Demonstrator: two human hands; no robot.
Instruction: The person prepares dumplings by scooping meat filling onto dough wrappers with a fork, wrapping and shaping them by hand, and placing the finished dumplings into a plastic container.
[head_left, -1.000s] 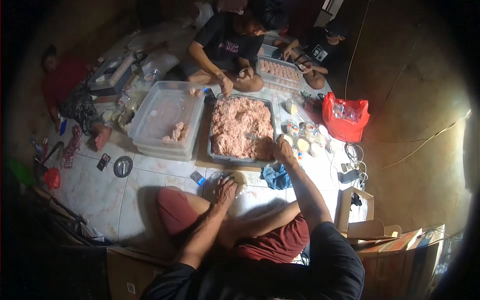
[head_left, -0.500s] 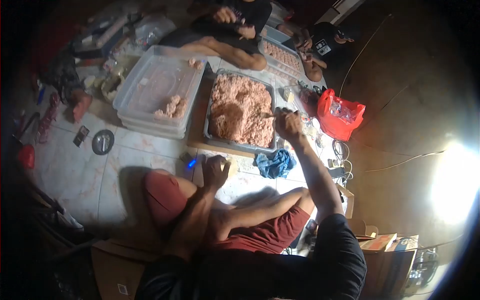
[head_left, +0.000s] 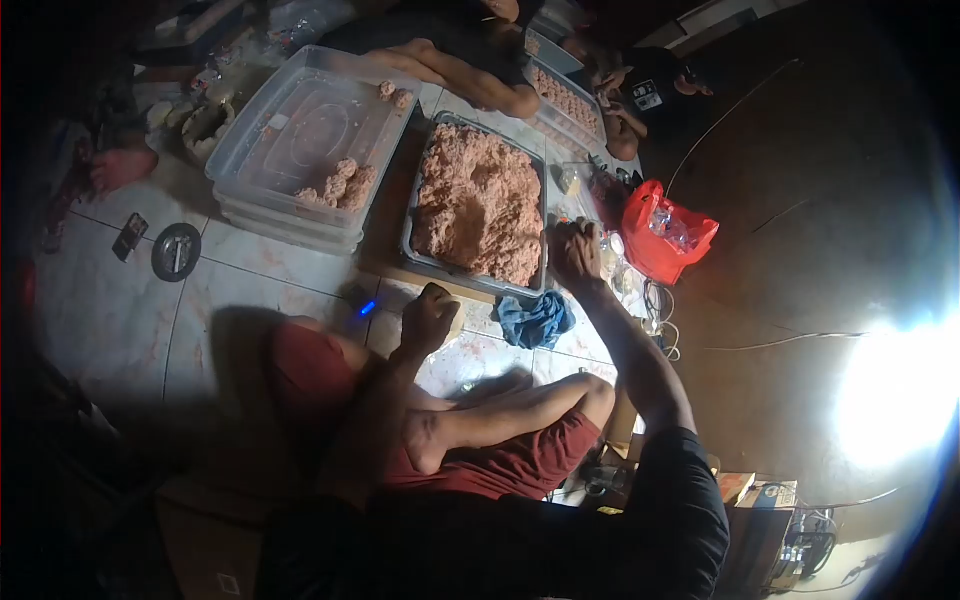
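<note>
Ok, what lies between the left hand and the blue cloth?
In the head view: a pale object against the left hand, then floor tiles.

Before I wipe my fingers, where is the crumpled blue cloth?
In the head view, the cloth lies right of centre on pale floor tiles, by the near right corner of the grey rectangular tray.

Left hand (head_left: 430,318) curled, right hand (head_left: 577,254) likewise, farther forward
</note>
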